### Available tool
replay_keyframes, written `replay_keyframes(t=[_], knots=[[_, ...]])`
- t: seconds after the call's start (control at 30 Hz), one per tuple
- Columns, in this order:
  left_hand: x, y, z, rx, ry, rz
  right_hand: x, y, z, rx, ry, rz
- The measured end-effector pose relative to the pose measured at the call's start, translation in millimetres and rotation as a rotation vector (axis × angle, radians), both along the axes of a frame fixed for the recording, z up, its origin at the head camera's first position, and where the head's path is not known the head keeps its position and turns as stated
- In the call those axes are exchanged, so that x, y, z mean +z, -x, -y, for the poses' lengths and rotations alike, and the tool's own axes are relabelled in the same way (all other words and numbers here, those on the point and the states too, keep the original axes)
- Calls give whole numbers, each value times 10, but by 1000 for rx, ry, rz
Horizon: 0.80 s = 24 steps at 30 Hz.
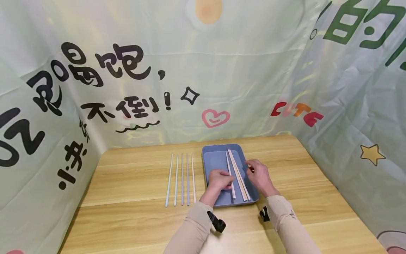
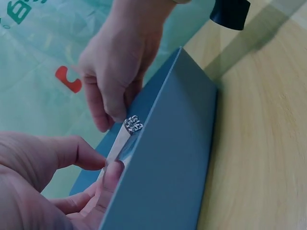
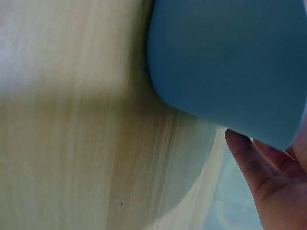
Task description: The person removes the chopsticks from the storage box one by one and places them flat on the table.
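Observation:
A blue-grey tray [image 1: 215,155] lies on the table with several pale pink chopsticks [image 1: 237,171] in it. My left hand [image 1: 219,180], over the tray's left half, pinches a pale chopstick [image 1: 227,163] between thumb and fingers. The left wrist view shows the pinched chopstick [image 2: 115,146] near patterned silvery ends [image 2: 133,123]. By the tray's right wall is my right hand [image 1: 260,177], its fingers loosely bent, with nothing seen in them. In the right wrist view its thumb [image 3: 247,158] lies close to the tray wall [image 3: 230,62]; contact is unclear.
Left of the tray, several chopsticks [image 1: 182,180] in blue, purple and pink lie side by side on the wooden table [image 1: 133,183]. A printed cloth [image 1: 247,77] hangs behind and on both sides. Black straps [image 1: 217,222] are on both wrists.

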<state>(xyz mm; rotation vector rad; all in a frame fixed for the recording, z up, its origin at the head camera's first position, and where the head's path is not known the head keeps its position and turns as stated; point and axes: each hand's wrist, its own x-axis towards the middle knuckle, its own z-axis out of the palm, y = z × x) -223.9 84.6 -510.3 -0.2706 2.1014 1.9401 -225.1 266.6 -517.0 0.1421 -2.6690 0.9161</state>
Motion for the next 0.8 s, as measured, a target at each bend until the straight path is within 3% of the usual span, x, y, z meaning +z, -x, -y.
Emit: replay_keyframes(t=[0.43, 0.8], knots=[[35, 30, 285, -45, -191, -30, 12, -23, -2, 12, 0, 16], [129, 57, 680, -70, -214, -58, 13, -15, -5, 14, 7, 8]])
